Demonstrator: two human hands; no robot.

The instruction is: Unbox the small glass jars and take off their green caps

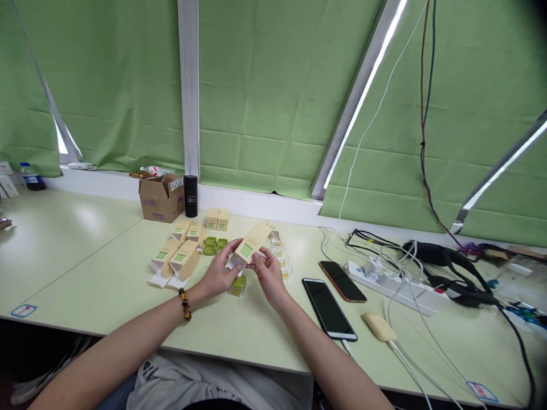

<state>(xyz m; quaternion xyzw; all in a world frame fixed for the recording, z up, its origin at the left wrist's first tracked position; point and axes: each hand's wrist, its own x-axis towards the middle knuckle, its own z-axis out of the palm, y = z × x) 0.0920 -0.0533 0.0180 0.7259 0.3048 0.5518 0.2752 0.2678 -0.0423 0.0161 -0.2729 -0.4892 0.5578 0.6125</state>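
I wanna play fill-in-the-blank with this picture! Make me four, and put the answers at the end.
1. The left hand and right hand hold a pale yellow ____.
2. The bracelet is on the ____ wrist.
3. The tall bottle beside the brown carton is ____.
4. Right of the hands lie ____ phones.

Answers: box; left; black; two.

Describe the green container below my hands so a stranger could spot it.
On the pale table, find the left hand and right hand holding a cream box. Just below that box sits the small green container. Unlike the clustered green containers farther back, it sits alone.
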